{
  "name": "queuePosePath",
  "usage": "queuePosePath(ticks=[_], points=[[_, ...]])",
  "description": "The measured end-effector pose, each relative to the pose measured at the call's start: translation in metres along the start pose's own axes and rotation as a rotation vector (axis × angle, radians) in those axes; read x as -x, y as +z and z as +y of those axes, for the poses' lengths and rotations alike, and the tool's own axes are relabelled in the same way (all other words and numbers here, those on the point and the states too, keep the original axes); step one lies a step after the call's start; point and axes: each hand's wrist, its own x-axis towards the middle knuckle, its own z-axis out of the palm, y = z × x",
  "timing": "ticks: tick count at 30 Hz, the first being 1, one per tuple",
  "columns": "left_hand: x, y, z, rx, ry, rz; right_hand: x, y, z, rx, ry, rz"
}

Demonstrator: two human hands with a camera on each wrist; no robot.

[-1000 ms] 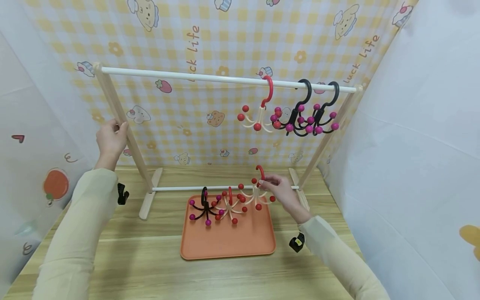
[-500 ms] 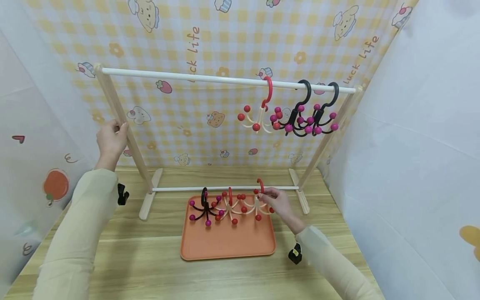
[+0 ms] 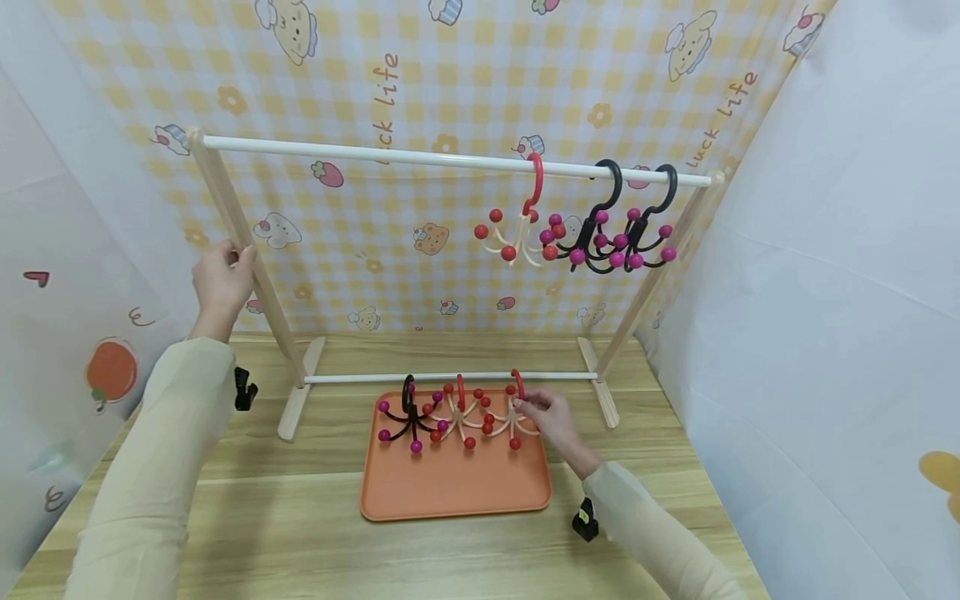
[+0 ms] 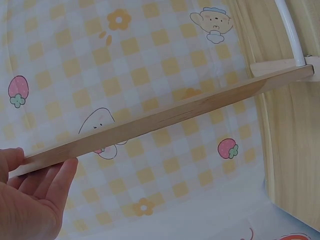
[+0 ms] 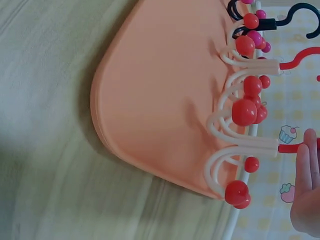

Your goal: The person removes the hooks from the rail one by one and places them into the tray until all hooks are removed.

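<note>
In the head view my left hand point(image 3: 222, 282) holds the left wooden post point(image 3: 238, 221) of the rack; the left wrist view shows the thumb on one side of the post point(image 4: 165, 117) and the fingers on the other. Down at the tray's right back corner, my right hand point(image 3: 553, 425) pinches the red hook of a cream claw hanger point(image 3: 513, 421) with red balls. That hanger point(image 5: 252, 146) stands upright over the orange tray point(image 3: 457, 487), its thumb-side grip hidden in the right wrist view. Beside it are another cream hanger point(image 3: 459, 414) and a black hanger point(image 3: 412, 414) with magenta balls.
From the rack's white top rail point(image 3: 337, 152) hang a cream hanger point(image 3: 522, 229) with a red hook and two black ones, the nearer being this black hanger point(image 3: 588, 233). A lower white rail point(image 3: 360, 377) runs behind the tray. Patterned cloth point(image 3: 435, 92) covers the back.
My right hand has lowered the cream hanger from above the tray's back edge down into line with the other two. The left hand has stayed on the post.
</note>
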Motion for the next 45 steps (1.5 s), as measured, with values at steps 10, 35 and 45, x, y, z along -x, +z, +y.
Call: queuePosePath(ticks=[10, 35, 45], points=[[0.0, -0.001, 0.0, 0.004, -0.001, -0.014, 0.014, 0.02, -0.053, 0.045, 0.092, 0.112], [-0.003, 0.0, 0.0, 0.015, -0.01, -0.01, -0.028, -0.013, -0.15, 0.232, -0.044, 0.22], [-0.003, 0.0, -0.001, 0.004, -0.007, -0.002, -0.049, -0.013, -0.234, 0.147, -0.196, 0.218]])
